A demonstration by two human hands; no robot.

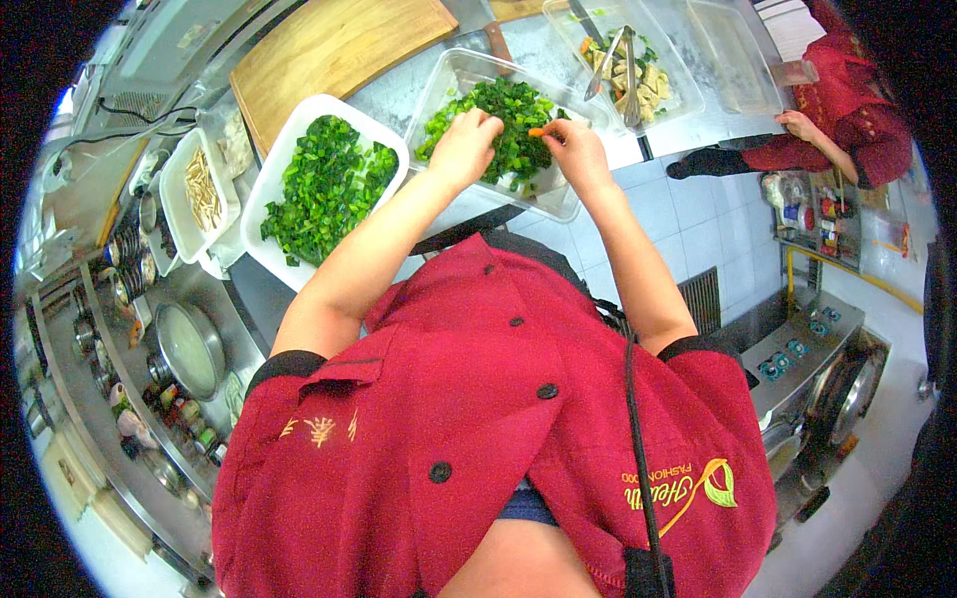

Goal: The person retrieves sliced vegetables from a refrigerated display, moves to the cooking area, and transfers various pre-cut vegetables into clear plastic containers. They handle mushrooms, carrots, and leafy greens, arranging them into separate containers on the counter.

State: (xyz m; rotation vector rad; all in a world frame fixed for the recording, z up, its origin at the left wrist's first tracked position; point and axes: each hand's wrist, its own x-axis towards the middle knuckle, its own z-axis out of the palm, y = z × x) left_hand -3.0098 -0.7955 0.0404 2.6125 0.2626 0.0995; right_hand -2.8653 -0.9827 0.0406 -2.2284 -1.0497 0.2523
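Note:
Chopped leafy greens (pixel 516 97) lie in a clear plastic tub (pixel 448 75) in front of me. Over the left part of these greens is my left hand (pixel 469 146), fingers bent down; whether they pinch anything is hidden. My right hand (pixel 579 153), above the tub's right side, pinches a small orange piece (pixel 536 132), probably carrot, between thumb and fingers. More chopped greens (pixel 321 179) fill a white plastic tub (pixel 252 217) to the left. At the right, metal tongs (pixel 629 75) rest on mixed food pieces (pixel 649 84) in another clear tub (pixel 691 90).
A wooden cutting board (pixel 336 52) and a cleaver with a brown handle (pixel 497 45) lie behind the tubs. A white container of thin pale strips (pixel 170 209) stands at far left. Another person in red (pixel 852 112) is at the far right, near an empty clear tub (pixel 733 56).

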